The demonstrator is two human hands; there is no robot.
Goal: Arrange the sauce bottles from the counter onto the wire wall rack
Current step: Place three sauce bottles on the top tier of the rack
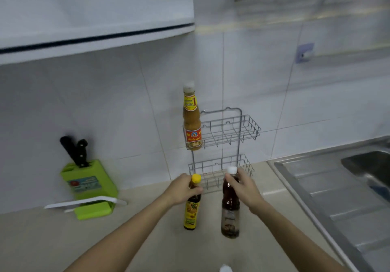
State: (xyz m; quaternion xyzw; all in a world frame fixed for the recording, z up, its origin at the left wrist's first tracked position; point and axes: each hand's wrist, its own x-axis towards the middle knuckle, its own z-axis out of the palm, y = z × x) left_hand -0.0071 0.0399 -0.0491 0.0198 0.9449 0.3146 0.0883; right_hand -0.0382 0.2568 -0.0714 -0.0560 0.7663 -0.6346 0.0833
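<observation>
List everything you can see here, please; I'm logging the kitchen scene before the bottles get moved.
Wire rack: one, grey, two tiers, on the tiled wall.
Orange sauce bottle: one, white cap, upper tier, left end.
Yellow-cap bottle: one, dark with yellow label, upright on the counter.
White-cap bottle: one, dark brown, upright on the counter, to its right.
Knife block: one, green, counter left, black handles sticking out.
Sink: one, steel, right.
Counter: one, beige.
Left hand: gripping the yellow-cap bottle's neck.
Right hand: gripping the white-cap bottle's neck.
</observation>
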